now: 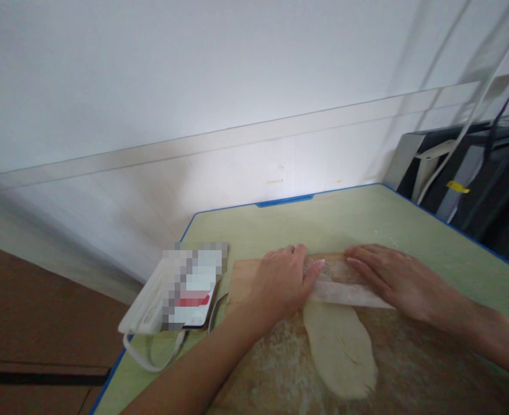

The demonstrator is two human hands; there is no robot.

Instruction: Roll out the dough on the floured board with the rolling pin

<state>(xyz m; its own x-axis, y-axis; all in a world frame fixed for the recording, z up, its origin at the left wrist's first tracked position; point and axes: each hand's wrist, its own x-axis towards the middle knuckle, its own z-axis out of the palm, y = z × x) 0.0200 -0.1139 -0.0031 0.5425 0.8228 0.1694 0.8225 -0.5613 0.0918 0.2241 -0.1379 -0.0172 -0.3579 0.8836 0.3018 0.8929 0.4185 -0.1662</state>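
Observation:
A flour-whitened rolling pin (pixel 345 293) lies crosswise at the far end of a flat oval of dough (pixel 343 353). My left hand (pixel 285 278) is closed over the pin's left end, thumb stretched along it. Over the right end rests my right hand (pixel 386 279), its fingers pressed together and bent down on the pin. The dough reaches from beneath the pin toward me, with a small crease in its surface. Under it all is a floured wooden board (pixel 267 363). The ends of the pin are hidden by my hands.
Left of the board, a phone (pixel 198 308) with a blurred screen lies against a white box-like object (pixel 150 297), with a white cable (pixel 150 368) looping beside them. The pale green table (pixel 332 222) has a blue edge and meets a white wall. Dark objects stand beyond its right side.

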